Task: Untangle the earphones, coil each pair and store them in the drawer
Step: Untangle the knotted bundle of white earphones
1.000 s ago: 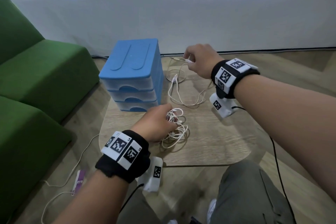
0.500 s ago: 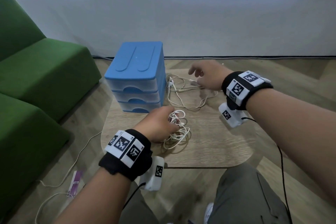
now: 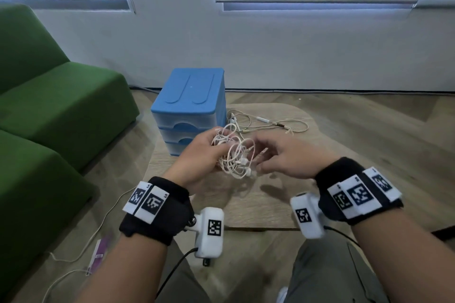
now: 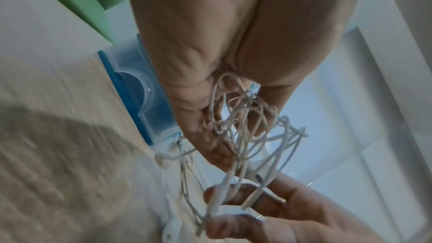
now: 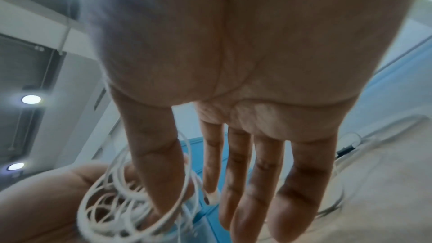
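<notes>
My left hand grips a tangle of white earphones above the wooden table, fingers curled round the cords. From the right, my right hand meets the tangle. Its thumb pokes through the loops, and thumb and forefinger pinch an earbud stem. A second, loose pair of earphones lies spread at the back of the table. The blue drawer unit stands at the table's back left with all its drawers closed.
A green sofa runs along the left. A white cable and a purple-and-white item lie on the floor beside the table. My knees are at the table's near edge. A white wall with windows closes the back.
My left hand has lifted the tangle off the table. My right hand has let go of the loose pair at the back and come in to the tangle.
</notes>
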Demonstrator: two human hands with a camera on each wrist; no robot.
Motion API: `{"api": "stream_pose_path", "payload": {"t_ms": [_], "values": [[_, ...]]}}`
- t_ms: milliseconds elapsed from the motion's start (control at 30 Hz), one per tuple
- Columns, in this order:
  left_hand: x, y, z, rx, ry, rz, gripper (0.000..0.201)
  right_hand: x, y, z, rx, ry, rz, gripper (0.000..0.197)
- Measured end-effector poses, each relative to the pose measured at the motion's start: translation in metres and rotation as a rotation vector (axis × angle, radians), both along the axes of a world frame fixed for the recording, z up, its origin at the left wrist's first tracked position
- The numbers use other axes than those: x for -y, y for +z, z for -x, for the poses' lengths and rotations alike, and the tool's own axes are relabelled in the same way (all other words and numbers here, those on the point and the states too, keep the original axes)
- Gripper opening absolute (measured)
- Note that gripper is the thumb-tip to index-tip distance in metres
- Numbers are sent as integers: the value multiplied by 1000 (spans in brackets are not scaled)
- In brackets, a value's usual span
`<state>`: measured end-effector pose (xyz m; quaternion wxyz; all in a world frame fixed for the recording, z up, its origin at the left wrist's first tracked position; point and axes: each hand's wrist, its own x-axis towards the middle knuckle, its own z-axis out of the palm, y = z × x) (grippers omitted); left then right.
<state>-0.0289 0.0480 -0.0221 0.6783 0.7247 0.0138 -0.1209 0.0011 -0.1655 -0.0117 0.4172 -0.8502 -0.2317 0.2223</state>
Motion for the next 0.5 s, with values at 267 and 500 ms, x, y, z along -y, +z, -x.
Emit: {"api": "stream_pose_path", "payload": {"t_ms": [267,500], "values": [[6,15,11,-69,111,323,24,-13,-10,12,-6,-250,-310,19],[5,18,23,-132,90,570,36,-23,-17,26,-14,-465,-480,14]]}}
